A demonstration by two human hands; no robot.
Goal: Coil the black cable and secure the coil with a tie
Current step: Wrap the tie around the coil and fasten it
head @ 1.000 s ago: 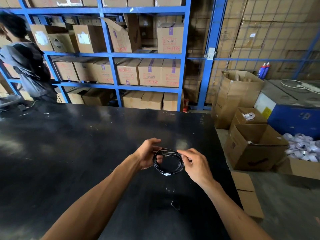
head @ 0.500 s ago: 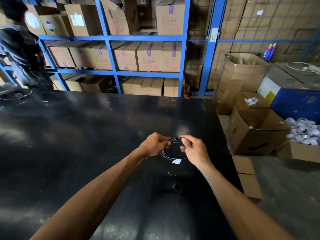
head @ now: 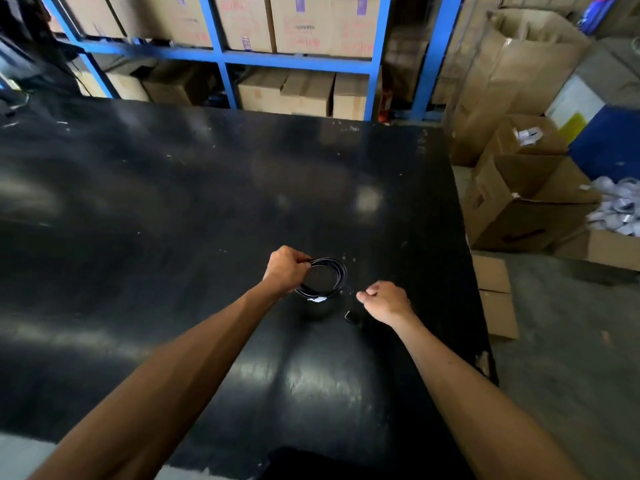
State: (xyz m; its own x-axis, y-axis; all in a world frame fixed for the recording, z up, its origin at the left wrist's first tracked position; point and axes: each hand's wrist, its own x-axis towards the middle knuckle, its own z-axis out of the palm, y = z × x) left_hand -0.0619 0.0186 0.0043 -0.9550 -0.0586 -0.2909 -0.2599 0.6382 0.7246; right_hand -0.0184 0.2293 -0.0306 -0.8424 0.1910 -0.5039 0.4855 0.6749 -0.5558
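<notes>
Two bare hands work over a black table [head: 173,202]. The left hand [head: 285,270] pinches the left rim of the coil [head: 327,277], fingers pressed together on the black cable loops, and the coil lies over the table's right-centre part; whether it rests on the top or hangs just above it I cannot tell. A small white tag [head: 318,299] shows at the coil's near edge; any print on it is too small to read. The right hand [head: 386,301] is just beside the coil, apart from it, fingers curled loosely inward; whether it pinches anything I cannot tell. A small dark piece [head: 351,317] lies on the table near the right wrist. Beyond the table, blue shelves [head: 298,62] carry cartons [head: 301,22] with reddish print and purple stickers, too blurred to read. At the right, open boxes [head: 530,199] stand on the floor, one beside a heap of white bundles [head: 620,209].
</notes>
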